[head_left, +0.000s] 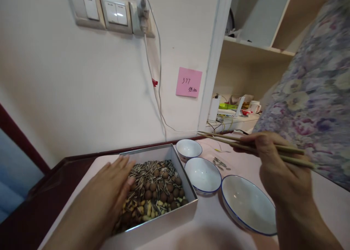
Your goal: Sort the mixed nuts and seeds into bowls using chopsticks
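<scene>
My right hand [279,162] grips a pair of chopsticks [240,144], raised above the table with the tips pointing left and close together; I see nothing between them. Across the left wall of a white box [188,186] lies my left hand [112,191], its fingers stretched out. Inside the box are striped sunflower seeds [146,173], round brown nuts [163,196] and yellowish pieces like peanuts [149,209]. Right of it stand a small bowl [188,147], a medium bowl [202,175] and a large bowl [249,205], white with blue rims.
A few sunflower seeds [221,164] lie on the pink tabletop [209,220] behind the bowls. White cables [160,111] hang down the wall from a socket [143,20]. A floral curtain [314,96] hangs at right, beside a shelf unit [240,56].
</scene>
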A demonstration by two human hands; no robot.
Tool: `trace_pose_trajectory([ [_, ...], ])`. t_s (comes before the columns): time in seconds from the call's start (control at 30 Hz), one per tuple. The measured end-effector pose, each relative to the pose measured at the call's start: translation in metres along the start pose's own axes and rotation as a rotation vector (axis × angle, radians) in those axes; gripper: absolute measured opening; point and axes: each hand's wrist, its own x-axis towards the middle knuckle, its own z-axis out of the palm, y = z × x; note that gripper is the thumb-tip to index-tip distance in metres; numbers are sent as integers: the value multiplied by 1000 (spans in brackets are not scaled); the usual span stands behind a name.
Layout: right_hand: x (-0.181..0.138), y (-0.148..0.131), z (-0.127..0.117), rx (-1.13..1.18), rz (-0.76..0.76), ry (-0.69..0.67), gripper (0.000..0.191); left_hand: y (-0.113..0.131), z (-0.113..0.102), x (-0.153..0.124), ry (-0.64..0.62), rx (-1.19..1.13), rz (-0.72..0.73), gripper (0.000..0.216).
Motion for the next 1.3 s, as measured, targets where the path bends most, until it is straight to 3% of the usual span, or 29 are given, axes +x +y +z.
trace_pose_trajectory([
  [0.03,-4,-6,2,76,1,-33,27,17,-5,1,49,-13,21,47],
  [0.13,-15,-16,11,115,13,-244,27,66,-6,2,22,-55,209,43],
  [0.17,-18,-17,15,85,24,-328,27,80,-2,2,-39,-70,235,41],
  [0.27,-27,-17,30,-3,63,-549,33,107,17,-4,-196,-67,162,40],
  [0.33,-32,-15,40,-24,80,-624,38,115,26,-10,-200,-23,118,26],
  [0.4,-37,-14,48,-40,91,-663,41,117,32,-15,-119,11,100,9],
  [0.5,-40,-12,53,-45,107,-687,42,117,35,-19,9,33,105,15],
  [0.6,-42,-8,53,-28,128,-676,41,116,37,-20,60,51,128,15],
  [1.3,-50,1,65,-30,185,-692,42,116,41,-20,129,56,135,18],
])
